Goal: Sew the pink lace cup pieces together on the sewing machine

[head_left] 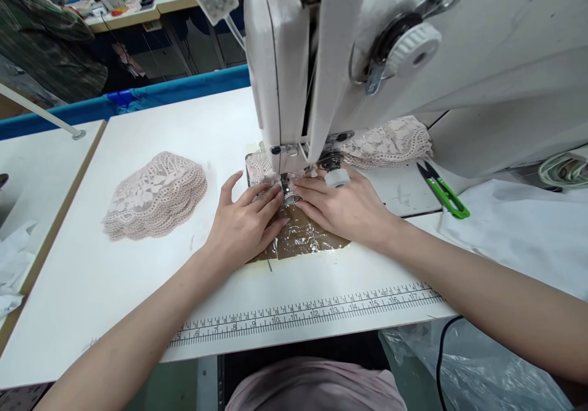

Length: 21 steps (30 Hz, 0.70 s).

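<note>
A pale pink lace piece (258, 167) lies under the needle area of a white sewing machine (287, 80). My left hand (248, 221) rests flat left of the presser foot (289, 195), fingers stretched toward it and fingertips at the lace edge. On the other side, my right hand (346, 206) lies with extended fingers close to the foot, beside a small white cylinder. Both palms are over a brown plate covered in shiny clear tape (305, 236). The fingers and machine head partly hide the lace.
A stack of lace pieces (154, 196) sits on the left of the white table (220, 313). More lace (388, 143) lies behind the machine head. Green thread snips (444, 192) and white cloth (519, 233) are at right. A printed ruler (294, 314) runs along the front edge.
</note>
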Tool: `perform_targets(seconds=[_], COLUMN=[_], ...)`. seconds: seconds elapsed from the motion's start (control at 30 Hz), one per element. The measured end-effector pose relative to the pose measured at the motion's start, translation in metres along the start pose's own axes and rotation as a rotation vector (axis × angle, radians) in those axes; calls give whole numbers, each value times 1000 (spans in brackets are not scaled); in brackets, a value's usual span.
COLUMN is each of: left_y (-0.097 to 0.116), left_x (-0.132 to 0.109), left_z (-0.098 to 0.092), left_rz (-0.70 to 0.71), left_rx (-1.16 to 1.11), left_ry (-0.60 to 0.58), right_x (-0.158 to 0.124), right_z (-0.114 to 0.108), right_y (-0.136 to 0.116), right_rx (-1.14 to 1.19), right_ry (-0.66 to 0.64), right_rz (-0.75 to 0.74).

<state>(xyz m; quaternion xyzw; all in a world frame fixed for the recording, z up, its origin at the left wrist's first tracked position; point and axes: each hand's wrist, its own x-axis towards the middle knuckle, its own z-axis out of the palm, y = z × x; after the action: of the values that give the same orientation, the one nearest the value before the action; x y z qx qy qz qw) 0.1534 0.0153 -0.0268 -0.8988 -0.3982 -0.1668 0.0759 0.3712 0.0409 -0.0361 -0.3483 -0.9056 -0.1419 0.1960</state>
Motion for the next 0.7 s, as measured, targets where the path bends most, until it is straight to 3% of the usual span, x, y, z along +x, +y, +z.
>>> perform_targets(seconds=[0.37, 0.57, 0.7], left_y=[-3, -7, 2], left_x=[2, 4, 1], left_z=[0, -1, -11], left_rz=[-19, -27, 20], left_rx=[18, 137, 236], left_ry=[70, -7, 115], right_x=[1, 1, -1], right_z=[1, 0, -7], right_y=[1, 2, -2], right_rx=[-28, -8, 13], right_ry=[-21, -17, 3], right_rz=[-13, -8, -10])
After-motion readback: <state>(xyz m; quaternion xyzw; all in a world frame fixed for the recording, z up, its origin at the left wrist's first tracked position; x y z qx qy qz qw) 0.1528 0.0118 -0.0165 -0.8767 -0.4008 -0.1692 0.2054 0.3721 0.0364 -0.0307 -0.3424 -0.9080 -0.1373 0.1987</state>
